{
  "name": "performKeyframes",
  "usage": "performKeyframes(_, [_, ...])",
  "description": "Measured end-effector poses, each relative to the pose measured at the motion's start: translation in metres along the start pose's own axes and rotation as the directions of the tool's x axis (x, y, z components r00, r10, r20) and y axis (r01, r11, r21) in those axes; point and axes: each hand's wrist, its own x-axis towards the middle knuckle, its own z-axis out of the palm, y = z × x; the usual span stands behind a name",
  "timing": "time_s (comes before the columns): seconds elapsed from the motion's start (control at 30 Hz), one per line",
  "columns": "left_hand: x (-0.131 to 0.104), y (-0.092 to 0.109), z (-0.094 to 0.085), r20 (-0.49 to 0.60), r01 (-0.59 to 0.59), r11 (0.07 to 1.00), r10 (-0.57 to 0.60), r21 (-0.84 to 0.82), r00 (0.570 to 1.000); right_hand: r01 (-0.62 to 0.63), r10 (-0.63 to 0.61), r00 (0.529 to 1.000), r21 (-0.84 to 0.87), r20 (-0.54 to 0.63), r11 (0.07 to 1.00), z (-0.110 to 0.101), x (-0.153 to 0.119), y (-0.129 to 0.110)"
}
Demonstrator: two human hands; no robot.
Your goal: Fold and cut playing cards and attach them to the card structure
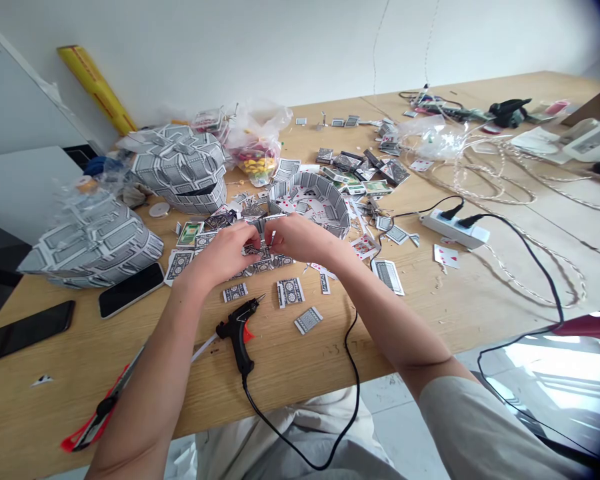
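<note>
My left hand (pixel 234 243) and my right hand (pixel 296 235) meet over a patterned black-and-white piece made of playing cards (pixel 265 263). Both sets of fingers are bent and pinched on its upper edge; the fingertips are partly hidden. Just behind stands a ring-shaped wall of folded cards (pixel 333 200), with loose cards lying inside. In front of my hands lie small cut card pieces (pixel 290 292) and a single grey card piece (pixel 309 321). A black glue gun (pixel 240 337) with an orange trigger rests on the table between my forearms.
Two card-built shapes (pixel 180 160) (pixel 103 240) stand at the left, beside two phones (pixel 133 290) (pixel 27 331). A red utility knife (pixel 100 413) lies near my left forearm. Card boxes (pixel 365 167) are heaped behind. The glue gun's cord crosses the front edge; a power strip (pixel 455 229) sits right.
</note>
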Motion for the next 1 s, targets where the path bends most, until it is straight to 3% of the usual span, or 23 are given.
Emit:
performKeyframes(0.6, [0.0016, 0.0008, 0.0053, 0.060, 0.019, 0.999, -0.021, 0.040, 0.998, 0.003, 0.000, 0.999, -0.060, 0.049, 0.998, -0.0009, 0.0008, -0.0017])
performKeyframes(1.0, [0.0016, -0.0052, 0.0081, 0.097, -0.020, 0.999, 0.016, 0.035, 0.995, 0.009, -0.010, 0.999, 0.005, 0.053, 1.000, 0.0004, 0.0024, -0.0006])
